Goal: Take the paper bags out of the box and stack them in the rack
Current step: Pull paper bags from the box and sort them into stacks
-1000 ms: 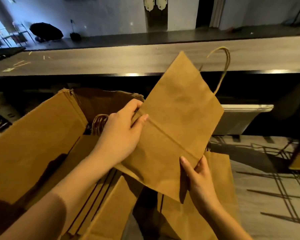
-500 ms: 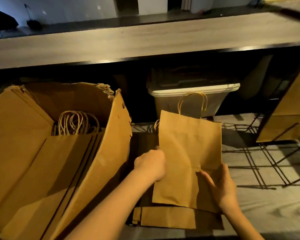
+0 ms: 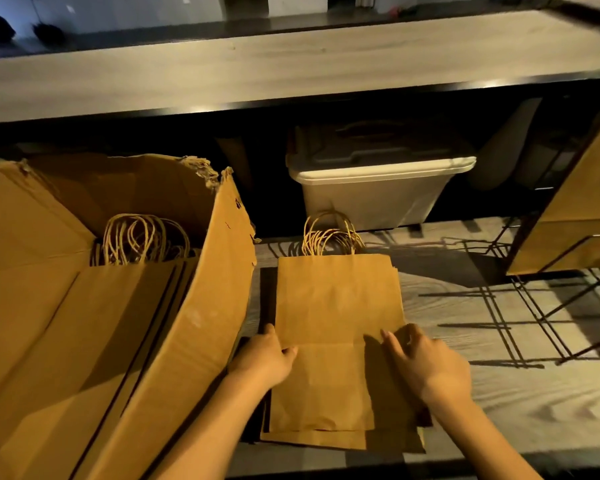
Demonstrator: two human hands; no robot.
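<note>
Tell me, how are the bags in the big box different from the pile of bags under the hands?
The bags in the box lean on edge between the cardboard box's walls; the pile of bags lies flat on the wooden surface. Nobody touches the bags in the box; the left hand and right hand both touch the pile of bags. Both are brown paper with twisted cord handles.

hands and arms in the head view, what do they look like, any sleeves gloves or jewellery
The left hand and right hand wear no gloves, and no ring, watch or bracelet shows. The left forearm and right forearm are uncovered down to the frame edge; no sleeve is in view.
</note>
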